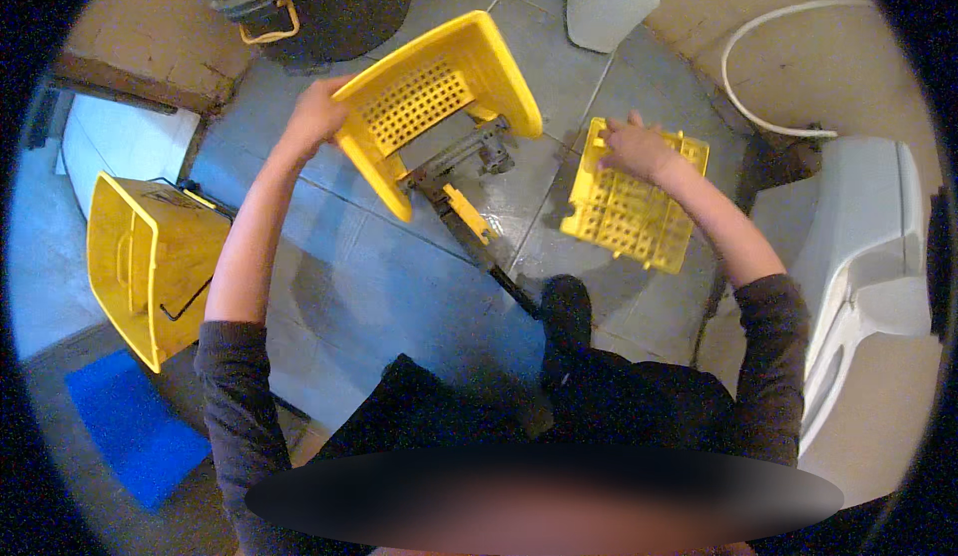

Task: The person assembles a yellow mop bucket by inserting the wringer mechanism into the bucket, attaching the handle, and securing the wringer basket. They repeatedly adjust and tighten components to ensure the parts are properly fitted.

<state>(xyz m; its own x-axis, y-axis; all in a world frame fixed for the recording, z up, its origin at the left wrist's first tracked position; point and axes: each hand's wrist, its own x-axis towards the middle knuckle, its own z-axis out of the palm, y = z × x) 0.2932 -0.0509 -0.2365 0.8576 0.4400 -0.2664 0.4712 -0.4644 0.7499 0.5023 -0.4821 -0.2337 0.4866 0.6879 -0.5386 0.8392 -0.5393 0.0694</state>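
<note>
My left hand [317, 117] grips the left rim of a yellow mop wringer [499, 52], tilted so its perforated wall shows. A metal linkage [459, 157] spans its open side, and a black lever handle [509, 286] with a yellow piece on it slants toward my foot. To the right, my right hand [644, 152] is closed over the upper part of a separate yellow perforated panel [629, 222]. That panel shows rows of holes and small tabs along its edges. Whether it rests on the floor or hangs just above it, I cannot tell.
A yellow mop bucket [125, 267] lies at the left beside a blue sheet [140, 426]. At the back stand a dark bin [339, 17] with a yellow handle and a whitish plastic jug [611, 2]. A white hose [728, 67] and a pale plastic unit [858, 227] are at the right.
</note>
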